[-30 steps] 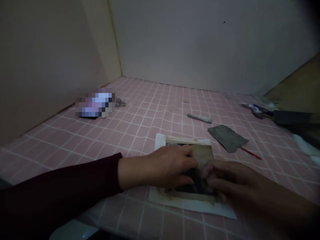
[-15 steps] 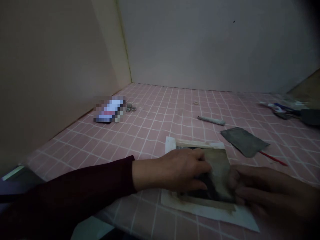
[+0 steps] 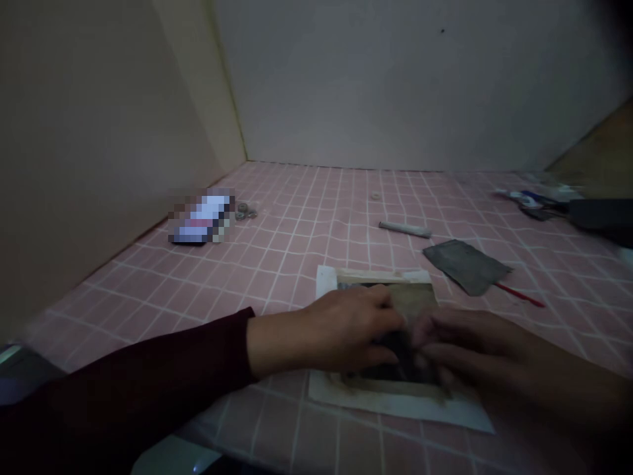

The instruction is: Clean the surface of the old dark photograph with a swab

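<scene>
A white sheet (image 3: 356,401) lies near the table's front edge, with a dark picture-like panel (image 3: 410,373) within its border. The panel's upper right part is a dull olive patch (image 3: 413,295). My left hand (image 3: 349,330) rests on the panel's left side, palm down, thumb and forefinger apart with a gap between them. Over the panel's right side is my right hand (image 3: 469,346), fingers bent and pressed together, slightly blurred. Whatever lies between its fingertips is hidden.
Behind the right hand lie a grey-green sheet (image 3: 467,267) and a thin red stick (image 3: 519,295). A greyish tube (image 3: 405,230) is farther back. At left are a phone (image 3: 202,220) and small rings (image 3: 243,212); dark items (image 3: 601,221) lie far right.
My right hand has moved left across the panel, closer to my left hand. My left hand stays on the panel. The whole view has shifted slightly.
</scene>
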Action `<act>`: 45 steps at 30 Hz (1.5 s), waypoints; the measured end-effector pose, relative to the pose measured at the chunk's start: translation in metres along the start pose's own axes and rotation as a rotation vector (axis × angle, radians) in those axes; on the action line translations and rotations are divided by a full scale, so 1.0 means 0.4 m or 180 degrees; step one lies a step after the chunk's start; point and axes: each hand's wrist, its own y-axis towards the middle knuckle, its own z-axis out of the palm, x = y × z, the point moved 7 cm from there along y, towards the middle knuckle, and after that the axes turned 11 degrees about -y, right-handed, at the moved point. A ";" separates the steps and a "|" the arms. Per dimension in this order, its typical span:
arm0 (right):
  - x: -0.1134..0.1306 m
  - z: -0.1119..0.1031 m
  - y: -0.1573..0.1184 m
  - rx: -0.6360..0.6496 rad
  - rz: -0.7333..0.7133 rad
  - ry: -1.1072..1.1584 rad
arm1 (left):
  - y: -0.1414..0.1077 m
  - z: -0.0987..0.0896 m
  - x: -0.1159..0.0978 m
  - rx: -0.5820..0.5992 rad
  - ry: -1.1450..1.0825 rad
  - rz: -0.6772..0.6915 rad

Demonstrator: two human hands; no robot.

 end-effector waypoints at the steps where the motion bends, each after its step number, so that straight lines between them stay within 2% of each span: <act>1: 0.010 0.010 0.001 0.0203 -0.0107 0.0034 | 0.000 0.000 0.001 -0.0023 -0.0030 -0.0027; 3: 0.019 0.006 0.000 0.0321 -0.0168 0.0059 | -0.001 0.005 0.007 0.0052 -0.0052 -0.0151; 5: 0.015 -0.006 -0.005 0.0350 -0.0039 -0.0009 | -0.001 0.006 0.010 0.0086 -0.0094 -0.0220; 7: 0.015 -0.015 -0.008 0.0261 0.0037 -0.0061 | -0.002 0.006 0.007 0.0103 -0.0138 -0.0175; 11: 0.035 -0.012 0.001 0.0070 -0.0118 0.0144 | -0.002 0.004 0.007 0.0077 -0.0145 -0.0207; 15: 0.027 -0.004 -0.008 0.0349 0.0054 0.0013 | 0.000 0.007 0.008 0.0084 -0.0130 -0.0210; 18: 0.021 -0.010 -0.013 0.0311 0.0143 -0.0003 | 0.000 0.008 0.009 0.0074 -0.0144 -0.0183; 22: 0.035 -0.003 -0.006 0.0321 -0.0090 0.0369 | -0.002 0.008 0.013 0.0078 -0.0130 -0.0193; 26: 0.023 -0.006 -0.013 0.0436 0.0134 0.0256 | -0.004 0.008 0.014 0.0058 -0.0122 -0.0188; 28: 0.021 -0.011 -0.013 0.0372 0.0186 0.0184 | -0.004 0.009 0.014 0.0069 -0.0139 -0.0187; 33: 0.040 0.001 0.002 0.0315 -0.0088 0.0350 | -0.003 0.010 0.014 0.0104 -0.0103 -0.0225; 38: 0.031 -0.011 -0.006 0.0264 0.0086 -0.0018 | -0.002 0.009 0.011 0.0101 -0.0118 -0.0203; 40: 0.039 -0.012 -0.005 0.0194 0.0000 0.0046 | -0.002 0.009 0.012 0.0094 -0.0124 -0.0202; 43: 0.054 0.003 -0.003 0.0372 -0.0194 0.0184 | -0.003 0.009 0.014 0.0076 -0.0107 -0.0208; 45: 0.050 0.005 -0.009 0.0512 -0.0122 0.0110 | -0.004 0.009 0.013 0.0076 -0.0096 -0.0189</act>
